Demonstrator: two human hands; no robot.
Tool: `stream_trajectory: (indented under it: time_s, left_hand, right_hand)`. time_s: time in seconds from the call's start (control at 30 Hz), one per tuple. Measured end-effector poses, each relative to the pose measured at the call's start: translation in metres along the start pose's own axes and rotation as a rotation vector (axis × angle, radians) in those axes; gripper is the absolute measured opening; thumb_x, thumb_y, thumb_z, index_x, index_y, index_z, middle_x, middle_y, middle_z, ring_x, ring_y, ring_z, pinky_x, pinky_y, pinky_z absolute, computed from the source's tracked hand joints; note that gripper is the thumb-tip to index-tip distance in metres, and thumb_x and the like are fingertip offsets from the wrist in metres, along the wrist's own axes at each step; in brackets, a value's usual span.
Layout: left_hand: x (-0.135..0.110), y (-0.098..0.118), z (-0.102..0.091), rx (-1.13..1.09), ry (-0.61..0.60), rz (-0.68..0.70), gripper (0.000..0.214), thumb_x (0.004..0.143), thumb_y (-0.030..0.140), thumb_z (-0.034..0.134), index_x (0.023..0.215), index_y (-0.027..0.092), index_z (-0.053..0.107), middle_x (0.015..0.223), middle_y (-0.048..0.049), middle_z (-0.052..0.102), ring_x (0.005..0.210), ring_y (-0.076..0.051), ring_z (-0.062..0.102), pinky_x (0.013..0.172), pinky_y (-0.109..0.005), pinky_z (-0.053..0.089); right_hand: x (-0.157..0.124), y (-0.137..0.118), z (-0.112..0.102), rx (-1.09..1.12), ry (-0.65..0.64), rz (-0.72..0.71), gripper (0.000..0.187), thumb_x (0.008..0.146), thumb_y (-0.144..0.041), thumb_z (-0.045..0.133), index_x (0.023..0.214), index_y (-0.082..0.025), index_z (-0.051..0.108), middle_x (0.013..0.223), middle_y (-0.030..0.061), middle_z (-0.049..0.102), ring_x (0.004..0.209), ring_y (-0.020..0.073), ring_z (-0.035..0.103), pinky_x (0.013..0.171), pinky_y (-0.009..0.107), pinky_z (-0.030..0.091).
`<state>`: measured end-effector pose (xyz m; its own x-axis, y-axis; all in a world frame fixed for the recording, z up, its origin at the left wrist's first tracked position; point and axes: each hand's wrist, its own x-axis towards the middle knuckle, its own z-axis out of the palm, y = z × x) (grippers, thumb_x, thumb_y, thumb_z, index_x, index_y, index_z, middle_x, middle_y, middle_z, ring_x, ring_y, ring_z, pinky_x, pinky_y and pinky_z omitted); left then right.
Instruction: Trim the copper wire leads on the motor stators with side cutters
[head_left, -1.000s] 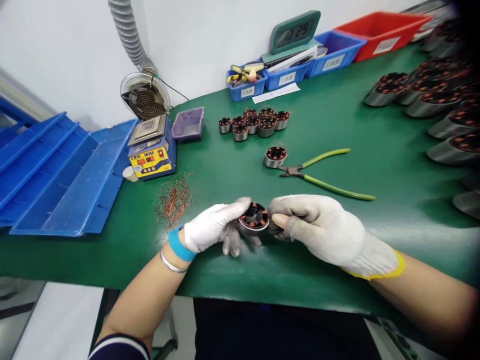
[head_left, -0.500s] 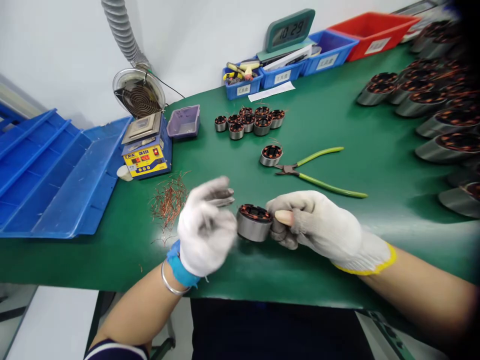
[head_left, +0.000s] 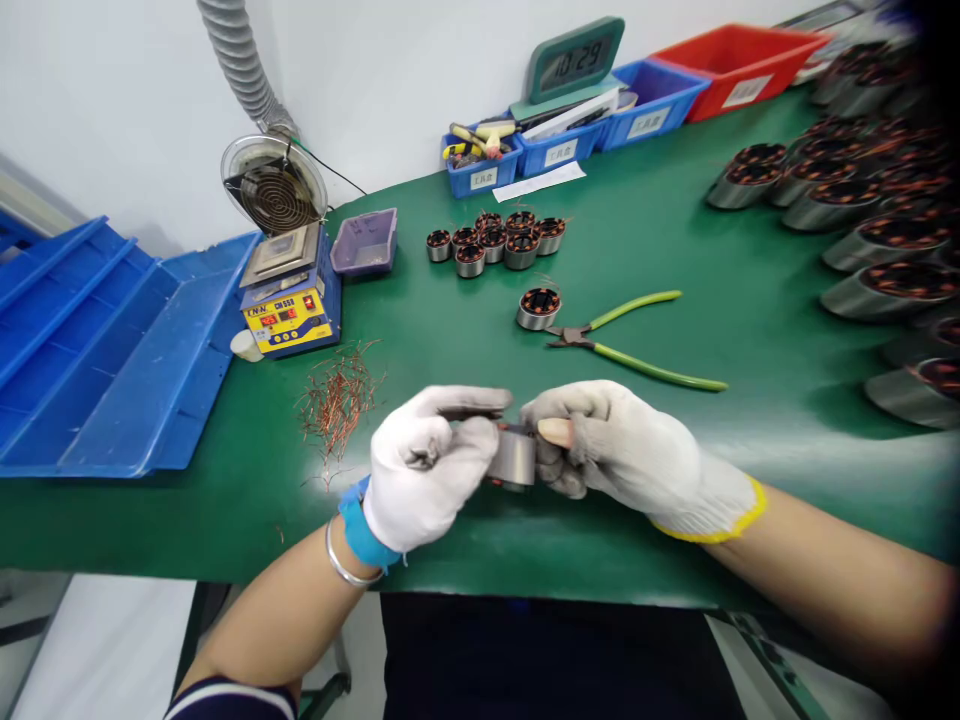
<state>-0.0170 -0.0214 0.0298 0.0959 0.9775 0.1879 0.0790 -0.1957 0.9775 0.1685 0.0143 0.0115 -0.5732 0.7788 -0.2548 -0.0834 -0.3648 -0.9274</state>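
Both my hands wear white knit gloves and meet just above the green table near its front edge. Between them is a small metal motor stator, turned so its grey side wall faces me. My right hand grips it from the right, a bare fingertip showing. My left hand closes on it from the left, fingers curled over its top. A pile of cut copper wire bits lies just left of my left hand.
A single stator and green-handled cutters lie behind my hands. A cluster of stators sits farther back, larger ones at the right. A solder pot unit, a purple tray, blue trays and bins line the left and back.
My left hand let go and lifted off half a second ago, then came back onto the stator. The stator has been tipped from coils-up to side-on.
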Motion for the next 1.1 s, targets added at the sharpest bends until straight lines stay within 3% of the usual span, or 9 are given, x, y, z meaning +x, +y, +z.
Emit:
stream_trajectory:
  time_s: [0.1,0.2,0.33,0.43,0.53,0.63,0.7,0.83,1.1]
  left_hand:
    - [0.005,-0.009,-0.001,-0.121,-0.153,-0.107,0.032,0.076,0.039,0.075,0.092,0.018,0.058,0.111,-0.0096,0.064,0.085,-0.019,0.067,0.079,-0.037,0.057]
    - [0.009,-0.019,-0.005,0.064,-0.371,-0.218,0.049,0.071,0.031,0.076,0.114,0.016,0.058,0.102,-0.0087,0.068,0.087,-0.022,0.068,0.083,-0.039,0.056]
    - [0.006,-0.026,-0.003,0.442,-0.122,0.150,0.052,0.069,0.024,0.075,0.117,0.019,0.056,0.117,-0.0106,0.067,0.107,-0.028,0.064,0.099,-0.046,0.049]
    - [0.005,-0.029,-0.001,0.603,-0.043,0.245,0.044,0.071,0.031,0.075,0.110,0.020,0.058,0.111,-0.0114,0.069,0.104,-0.030,0.064,0.097,-0.049,0.048]
    - [0.008,-0.033,-0.001,0.713,0.000,0.243,0.044,0.071,0.041,0.078,0.106,0.020,0.060,0.101,-0.0102,0.070,0.094,-0.029,0.065,0.089,-0.047,0.050]
    - [0.011,-0.036,-0.003,0.747,0.015,0.217,0.050,0.069,0.046,0.080,0.105,0.019,0.059,0.099,-0.0093,0.068,0.092,-0.028,0.065,0.086,-0.045,0.051]
    - [0.012,-0.038,-0.003,0.738,-0.001,0.161,0.052,0.067,0.046,0.082,0.105,0.021,0.059,0.098,-0.0074,0.068,0.092,-0.027,0.066,0.086,-0.043,0.052]
    - [0.013,-0.039,0.000,0.697,-0.055,0.006,0.055,0.062,0.045,0.086,0.104,0.024,0.058,0.099,-0.0030,0.070,0.093,-0.024,0.067,0.086,-0.038,0.054]
    - [0.015,-0.035,0.002,0.651,-0.060,-0.154,0.056,0.061,0.047,0.086,0.104,0.025,0.057,0.101,-0.0004,0.071,0.093,-0.022,0.068,0.084,-0.036,0.055]
  right_hand:
    - [-0.003,-0.001,0.000,-0.178,-0.001,-0.070,0.044,0.065,-0.056,0.074,0.057,-0.016,0.058,0.050,0.0021,0.055,0.042,0.0100,0.046,0.041,0.024,0.037]
    - [-0.001,0.000,0.000,-0.222,0.050,-0.086,0.040,0.067,-0.051,0.074,0.057,-0.016,0.058,0.052,0.0019,0.055,0.044,0.0099,0.047,0.042,0.023,0.037]
    - [0.006,0.007,0.001,0.017,0.055,0.004,0.040,0.061,-0.051,0.075,0.060,-0.017,0.053,0.051,0.0013,0.055,0.038,0.0096,0.043,0.037,0.024,0.033]
    - [0.006,0.009,-0.005,-0.169,0.083,-0.033,0.036,0.072,-0.052,0.064,0.063,-0.019,0.053,0.055,0.0041,0.058,0.041,0.0135,0.049,0.040,0.028,0.039]
    - [0.001,0.004,-0.017,-0.759,0.306,-0.402,0.028,0.079,-0.044,0.060,0.090,-0.019,0.064,0.094,0.0144,0.070,0.080,0.0267,0.067,0.068,0.039,0.054]
    - [0.002,0.000,-0.025,-1.311,0.371,-0.852,0.036,0.079,-0.037,0.063,0.111,-0.021,0.063,0.124,0.0168,0.064,0.118,0.0366,0.056,0.104,0.056,0.038]
    - [0.005,0.003,-0.026,-1.555,0.311,-1.008,0.025,0.083,-0.027,0.057,0.107,-0.022,0.064,0.113,0.0129,0.069,0.112,0.0336,0.060,0.109,0.061,0.030]
    - [0.008,0.011,-0.025,-1.776,0.394,-1.069,0.023,0.086,-0.012,0.048,0.093,-0.024,0.065,0.089,0.0054,0.072,0.089,0.0238,0.065,0.108,0.056,0.035]
    - [-0.008,0.005,-0.019,-1.772,0.487,-1.015,0.023,0.086,-0.025,0.057,0.108,-0.029,0.063,0.123,0.0054,0.066,0.127,0.0336,0.050,0.111,0.066,0.008]
